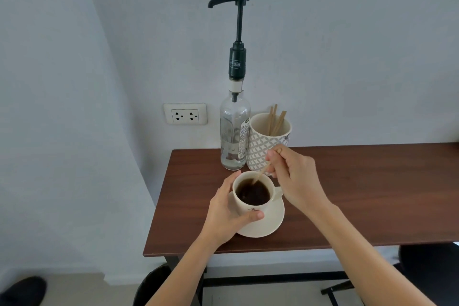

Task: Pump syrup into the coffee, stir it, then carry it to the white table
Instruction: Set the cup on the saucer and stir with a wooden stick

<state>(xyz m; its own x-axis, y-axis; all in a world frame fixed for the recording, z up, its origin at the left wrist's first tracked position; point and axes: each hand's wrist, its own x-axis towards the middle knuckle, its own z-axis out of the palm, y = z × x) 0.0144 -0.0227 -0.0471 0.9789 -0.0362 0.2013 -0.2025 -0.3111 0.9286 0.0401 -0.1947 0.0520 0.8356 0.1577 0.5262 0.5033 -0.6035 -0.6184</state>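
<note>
While the right hand [295, 176] pinches a thin light-brown wooden stir stick [263, 173] between thumb and fingertips, the low end of the stick dips into the dark coffee [253, 192] near the far side of the cup. The left hand [227, 209] wraps around the near-left side of the round cream-white cup [252, 202], with the thumb pressed on the front, so the cup stays put. The cup sits on a round cream-white saucer [273, 221], and the saucer rests near the left part of the dark brown wooden table [360, 194]. Right behind the cup stand a tall clear glass syrup bottle with a black pump on top [234, 132] and a white mug with a grey pattern [269, 142] that holds more wooden sticks. A white wall socket [185, 113] is on the pale wall to the left of the bottle. This looks like the stirring step. To do it well, I think the stick should go in small slow circles and reach down low, because syrup likes to sink. The coffee is quite high in the cup, so fast swirls could splash it onto the saucer. The left hand should hold firm but not tip the cup. The white table is not in view, so the carry comes later, and two hands on the saucer would be safest.
</note>
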